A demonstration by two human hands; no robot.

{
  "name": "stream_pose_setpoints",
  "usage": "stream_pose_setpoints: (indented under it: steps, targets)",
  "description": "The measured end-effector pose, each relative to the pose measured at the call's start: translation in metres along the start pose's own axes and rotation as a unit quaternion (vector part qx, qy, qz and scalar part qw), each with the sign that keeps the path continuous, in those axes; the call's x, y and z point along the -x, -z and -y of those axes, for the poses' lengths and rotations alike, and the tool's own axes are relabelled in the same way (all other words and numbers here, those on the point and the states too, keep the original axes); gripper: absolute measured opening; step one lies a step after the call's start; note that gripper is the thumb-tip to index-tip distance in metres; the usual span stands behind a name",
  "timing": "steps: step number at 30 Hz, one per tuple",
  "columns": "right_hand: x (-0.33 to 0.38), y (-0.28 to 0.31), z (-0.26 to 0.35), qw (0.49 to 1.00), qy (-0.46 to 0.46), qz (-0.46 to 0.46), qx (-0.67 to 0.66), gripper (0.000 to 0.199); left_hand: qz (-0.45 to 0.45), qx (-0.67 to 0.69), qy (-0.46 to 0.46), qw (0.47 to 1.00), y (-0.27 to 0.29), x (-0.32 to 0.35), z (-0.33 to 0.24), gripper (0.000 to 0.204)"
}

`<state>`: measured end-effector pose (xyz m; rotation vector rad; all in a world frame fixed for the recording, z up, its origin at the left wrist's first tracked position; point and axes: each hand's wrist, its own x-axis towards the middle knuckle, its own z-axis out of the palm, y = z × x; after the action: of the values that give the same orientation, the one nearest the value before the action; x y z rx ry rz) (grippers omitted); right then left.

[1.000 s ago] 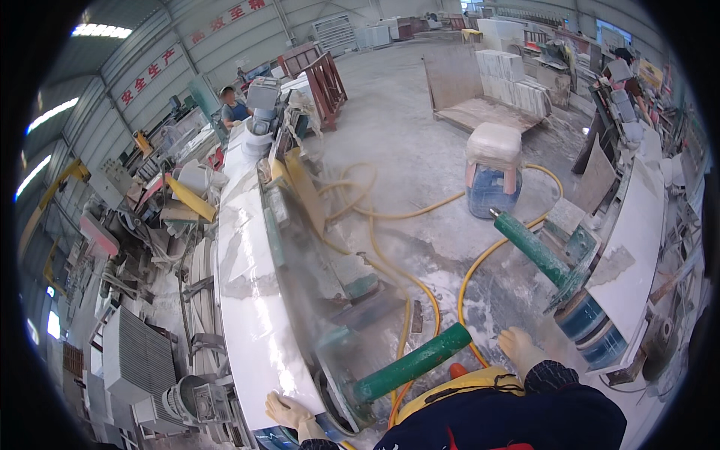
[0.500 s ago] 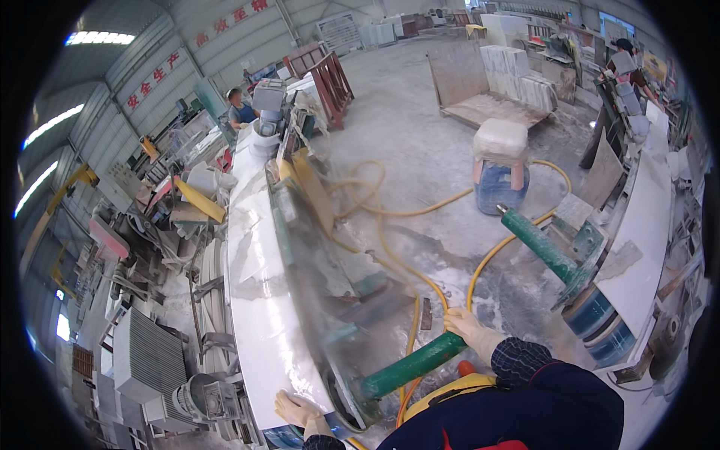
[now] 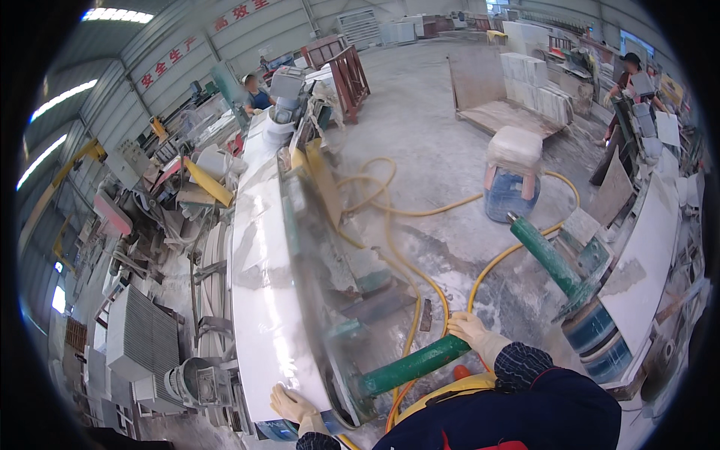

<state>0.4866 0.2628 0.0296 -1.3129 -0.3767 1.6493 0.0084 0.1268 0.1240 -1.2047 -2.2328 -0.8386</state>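
From my end, the weak spot was the left hand (image 3: 295, 406) in its cream glove: it lay open on the near end of the long, glossy white surface with grey patches (image 3: 261, 337), and I judged that it might slide off if that surface was as slick as its shine suggested. Its fingers could also be pinched if they strayed rightward to the worn green metal bracket (image 3: 352, 394) while anything there moved. The right hand (image 3: 471, 328), gloved alike, lay over the free end of the smooth green metal cylinder (image 3: 416, 366); I could not tell whether its fingers closed round it, and a loose hold would probably slip under a sideways load. The cylinder jutted from the bracket, to the right of the white surface. Its long axis ran slantwise across my view, the free end pointing right and away, the bracket end left and nearer.
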Motion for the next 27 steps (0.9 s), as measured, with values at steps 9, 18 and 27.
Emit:
stream_pose_setpoints:
  steps: [9, 18, 27]
  targets:
    - [-0.005, 0.005, -0.003, 1.000, -0.008, 0.011, -0.006, 0.033, 0.034, 0.016, 0.042, 0.998, 0.006, 0.003, -0.002, 0.020]
    - [-0.008, 0.008, -0.004, 1.000, -0.009, 0.016, -0.012, 0.034, 0.032, 0.003, 0.039, 0.999, 0.008, 0.008, 0.002, 0.020]
    - [-0.010, 0.010, -0.005, 1.000, -0.010, 0.022, -0.019, 0.032, 0.016, 0.007, 0.035, 0.999, 0.013, 0.008, -0.001, 0.018]
